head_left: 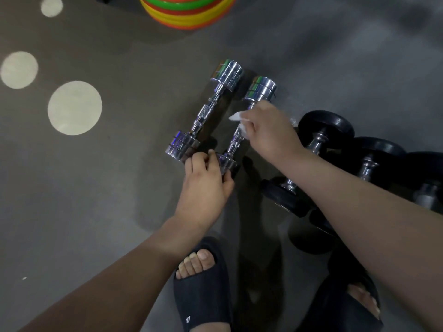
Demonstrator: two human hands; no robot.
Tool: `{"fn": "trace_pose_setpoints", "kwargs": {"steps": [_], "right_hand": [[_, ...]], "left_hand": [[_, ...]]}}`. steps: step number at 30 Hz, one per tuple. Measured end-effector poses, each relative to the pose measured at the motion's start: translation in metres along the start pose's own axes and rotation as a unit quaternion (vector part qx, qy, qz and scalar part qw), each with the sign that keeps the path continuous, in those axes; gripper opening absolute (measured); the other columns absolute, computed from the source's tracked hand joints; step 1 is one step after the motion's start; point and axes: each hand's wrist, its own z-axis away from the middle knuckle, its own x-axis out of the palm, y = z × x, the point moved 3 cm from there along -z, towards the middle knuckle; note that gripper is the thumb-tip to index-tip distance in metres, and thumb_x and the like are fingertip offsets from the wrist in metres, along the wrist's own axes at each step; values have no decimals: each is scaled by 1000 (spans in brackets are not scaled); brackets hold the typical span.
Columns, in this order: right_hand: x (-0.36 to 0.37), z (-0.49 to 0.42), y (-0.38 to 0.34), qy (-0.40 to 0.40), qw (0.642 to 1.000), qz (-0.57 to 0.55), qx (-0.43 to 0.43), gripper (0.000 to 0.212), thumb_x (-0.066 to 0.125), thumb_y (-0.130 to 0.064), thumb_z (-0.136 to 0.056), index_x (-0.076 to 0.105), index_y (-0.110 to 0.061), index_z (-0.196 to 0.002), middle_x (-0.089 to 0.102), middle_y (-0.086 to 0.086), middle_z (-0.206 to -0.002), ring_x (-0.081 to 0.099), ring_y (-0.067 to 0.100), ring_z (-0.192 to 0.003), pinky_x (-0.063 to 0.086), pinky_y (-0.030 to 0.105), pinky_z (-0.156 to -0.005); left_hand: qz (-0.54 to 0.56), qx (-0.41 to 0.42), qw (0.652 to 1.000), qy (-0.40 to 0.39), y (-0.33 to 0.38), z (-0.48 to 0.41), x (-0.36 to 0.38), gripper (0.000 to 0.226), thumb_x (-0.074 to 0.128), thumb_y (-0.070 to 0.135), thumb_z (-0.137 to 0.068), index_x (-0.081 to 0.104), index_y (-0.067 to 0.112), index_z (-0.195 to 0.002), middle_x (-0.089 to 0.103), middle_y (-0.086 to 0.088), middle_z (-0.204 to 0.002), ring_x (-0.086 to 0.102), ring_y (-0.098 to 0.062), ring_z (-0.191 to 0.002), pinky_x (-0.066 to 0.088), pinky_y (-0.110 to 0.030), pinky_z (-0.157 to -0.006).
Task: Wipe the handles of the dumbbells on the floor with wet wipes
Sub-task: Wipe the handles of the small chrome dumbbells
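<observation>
Two chrome dumbbells lie side by side on the grey floor. The left chrome dumbbell [206,111] is untouched. My left hand [206,185] grips the near head of the right chrome dumbbell [260,88]. My right hand [271,130] holds a white wet wipe [238,117] pressed against the upper part of that dumbbell's knurled handle [233,141]. Much of the handle's far end is hidden under my right hand.
Black rubber dumbbells [323,130] lie in a row to the right, under my right forearm. A stack of coloured discs [187,10] sits at the top. Pale round spots [74,107] mark the floor at left. My feet in black slides [201,286] stand at the bottom.
</observation>
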Motion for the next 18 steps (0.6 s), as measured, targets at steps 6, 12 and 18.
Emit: {"fn": "trace_pose_setpoints", "kwargs": {"steps": [6,12,18], "right_hand": [[7,21,-19,-142,982,-20,-120,24,59,-15,-94,72,-13,-113,55,7,-92,58,25,-78,49,37,-68],[-4,-4,-1,-7,1000,20,-7,20,54,-14,-98,71,-3,-103,51,8,-91,59,31,-77,41,32,-62],[1,22,-22,-119,985,-9,-126,29,55,-13,-93,68,-10,-120,60,11,-103,62,29,-84,52,36,-70]], "left_hand": [[40,33,999,10,1,4,-2,46,63,28,-87,56,5,-127,55,-16,-109,49,-33,-98,44,-41,-89],[-32,45,998,37,-3,5,-9,36,59,37,-91,60,14,-119,56,-7,-116,49,-32,-109,44,-45,-87],[-42,60,995,64,-12,4,-11,37,53,33,-95,60,18,-127,58,-4,-120,48,-33,-119,39,-48,-101]]}}
